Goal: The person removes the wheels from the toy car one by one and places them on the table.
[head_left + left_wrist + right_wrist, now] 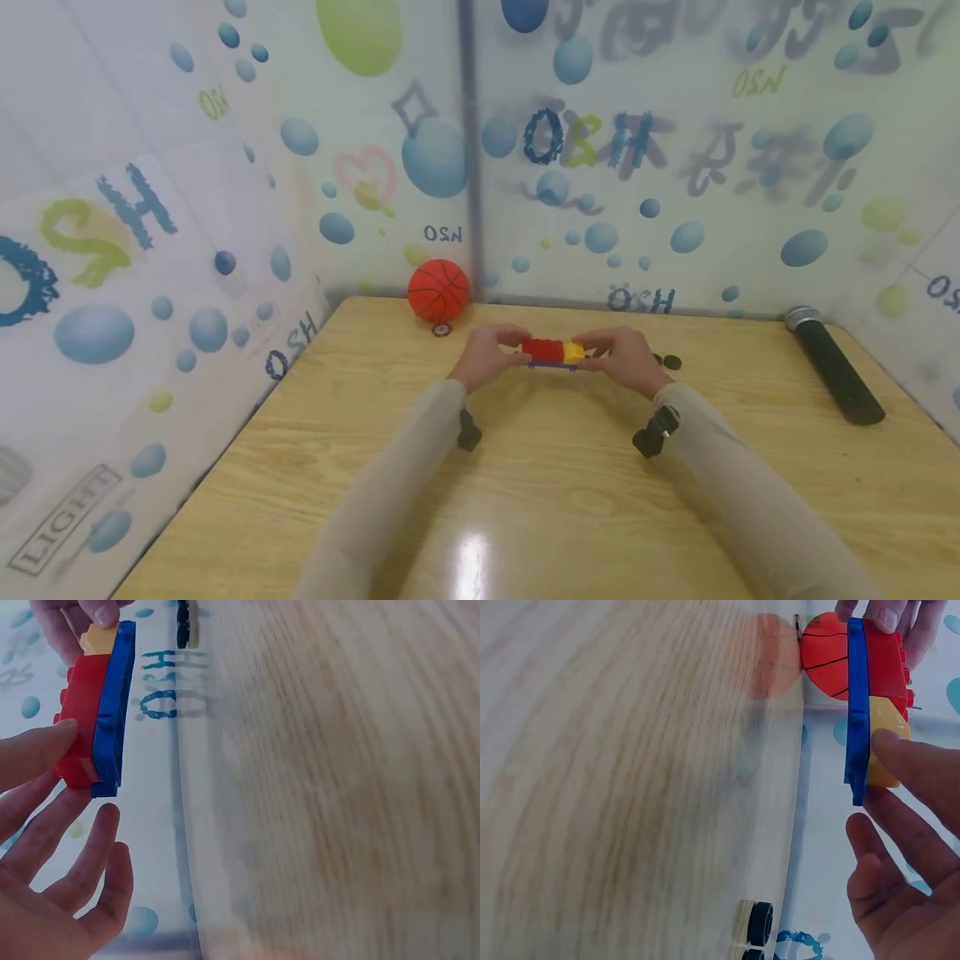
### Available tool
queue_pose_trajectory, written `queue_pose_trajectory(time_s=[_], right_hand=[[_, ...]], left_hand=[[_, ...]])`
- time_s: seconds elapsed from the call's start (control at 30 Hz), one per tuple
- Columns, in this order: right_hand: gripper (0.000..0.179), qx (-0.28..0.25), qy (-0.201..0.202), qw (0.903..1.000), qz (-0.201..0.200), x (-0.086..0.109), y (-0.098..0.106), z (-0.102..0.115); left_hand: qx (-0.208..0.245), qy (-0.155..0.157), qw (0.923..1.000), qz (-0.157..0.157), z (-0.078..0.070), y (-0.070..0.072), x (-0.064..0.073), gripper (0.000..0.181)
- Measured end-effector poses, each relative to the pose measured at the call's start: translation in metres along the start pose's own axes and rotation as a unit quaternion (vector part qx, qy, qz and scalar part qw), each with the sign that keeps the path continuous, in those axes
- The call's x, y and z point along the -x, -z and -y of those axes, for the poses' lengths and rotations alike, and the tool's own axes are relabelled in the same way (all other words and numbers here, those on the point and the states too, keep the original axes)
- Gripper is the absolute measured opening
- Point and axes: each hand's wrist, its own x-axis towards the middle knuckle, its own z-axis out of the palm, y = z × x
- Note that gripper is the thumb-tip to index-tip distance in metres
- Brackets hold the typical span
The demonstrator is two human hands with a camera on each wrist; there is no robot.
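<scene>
Both hands hold up a small toy-block truck above the table. It has a red studded brick (542, 351) and a yellow brick (573, 352) set in line on a long blue base (114, 712). My left hand (483, 358) pinches the red end, its thumb on the side of the red brick in the left wrist view. At the other end, my right hand (626, 358) pinches the yellow brick, thumb on its face in the right wrist view. Just beyond the right hand, black toy wheels (672, 362) lie on the table, partly hidden by it in the head view.
An orange-red basketball (438, 291) sits at the table's back left, with a small dark round piece (442, 330) in front of it. To the right lies a black microphone (838, 367). Printed curtains (525, 225) hang behind and beside the wooden table (525, 500).
</scene>
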Motion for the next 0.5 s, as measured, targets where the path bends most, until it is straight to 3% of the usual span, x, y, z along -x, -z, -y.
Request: queue_pose_trajectory(time_s=[0.17, 0.5], right_hand=[[0.038, 0.019, 0.001, 0.9998, -0.001, -0.007, -0.002, -0.005], [0.041, 0.024, -0.016, 0.9993, 0.025, -0.012, -0.009, -0.014]], left_hand=[[-0.017, -0.004, 0.9997, 0.016, 0.000, -0.003, -0.009, 0.039], [-0.066, 0.043, 0.9961, 0.039, 0.002, -0.015, -0.019, 0.034]])
